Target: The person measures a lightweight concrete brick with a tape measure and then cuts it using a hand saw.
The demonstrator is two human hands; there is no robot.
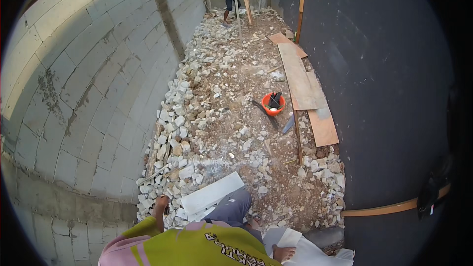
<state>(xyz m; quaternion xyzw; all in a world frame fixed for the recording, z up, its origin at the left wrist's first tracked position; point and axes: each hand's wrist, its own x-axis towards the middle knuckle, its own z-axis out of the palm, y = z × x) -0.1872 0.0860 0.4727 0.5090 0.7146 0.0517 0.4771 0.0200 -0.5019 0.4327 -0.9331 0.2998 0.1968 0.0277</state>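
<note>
A flat white slab lies tilted across the stone rubble, unbroken, just right of the left hand, which reaches down beside its lower end without touching it.

soft even daylight | faint shadows | no glare | fisheye bending, black rim

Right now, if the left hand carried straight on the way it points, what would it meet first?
Probably the white stones heaped along the block wall. The left hand may already touch them, but depth is unclear.
</note>
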